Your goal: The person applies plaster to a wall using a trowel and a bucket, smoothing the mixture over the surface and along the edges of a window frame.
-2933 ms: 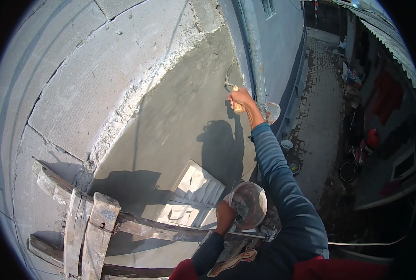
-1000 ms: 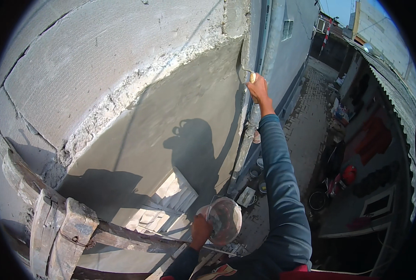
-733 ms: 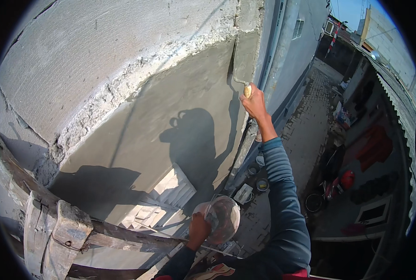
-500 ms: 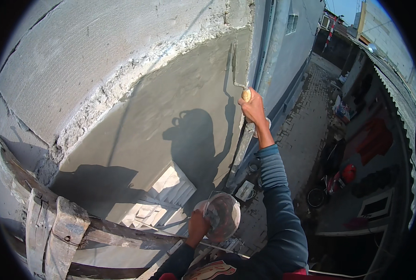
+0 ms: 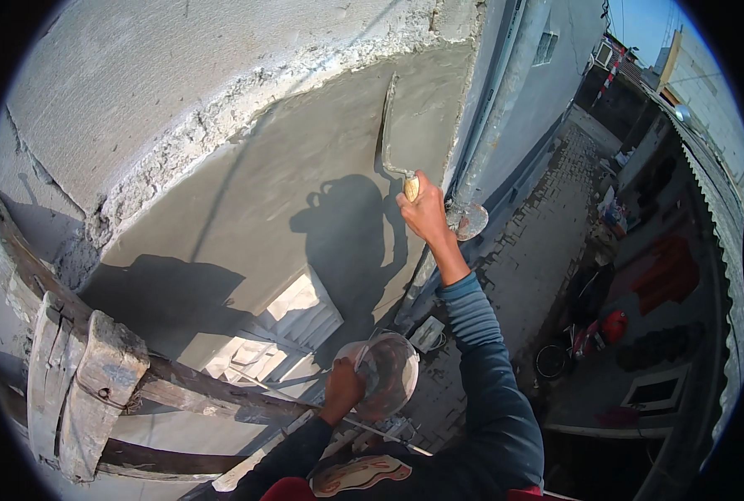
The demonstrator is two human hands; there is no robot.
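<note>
Right hand (image 5: 423,207): here it is, wrapped firmly round the pale handle (image 5: 411,189) of the trowel (image 5: 392,134).
Trowel: at 11 o'clock from that hand, blade reaching up over the grey coat (image 5: 280,200)! Its left side stands out crisply, the right blends into the grey; pressed on or skimming just off, I cannot tell.
Latest shift: away from the corner edge (image 5: 462,104) it goes! Half a second ago the blade is nearer that line; now it sits further left, with smooth grey showing between. That puts the work, as I judge it, on the broad face rather than right along the corner.
Left hand (image 5: 344,390): down at 7 o'clock from the right, clamped on the near side of the bucket (image 5: 403,363), same hold as a moment ago.
Bucket: at 2 o'clock from its own hand, mouth towards us, contents too murky to call.
Grey coat: spreading out to 9 o'clock of the right hand, faint streaks across it.
Rough pale band (image 5: 180,159): 10 o'clock, crumbly, bordering the coat.
Pipe (image 5: 509,88): 1 o'clock, just beyond the corner edge.
Round disc (image 5: 472,222): between 3 and 4, beside the pipe's lower stretch, kind unclear.
Timbers (image 5: 109,367): 8 o'clock, well apart.
</note>
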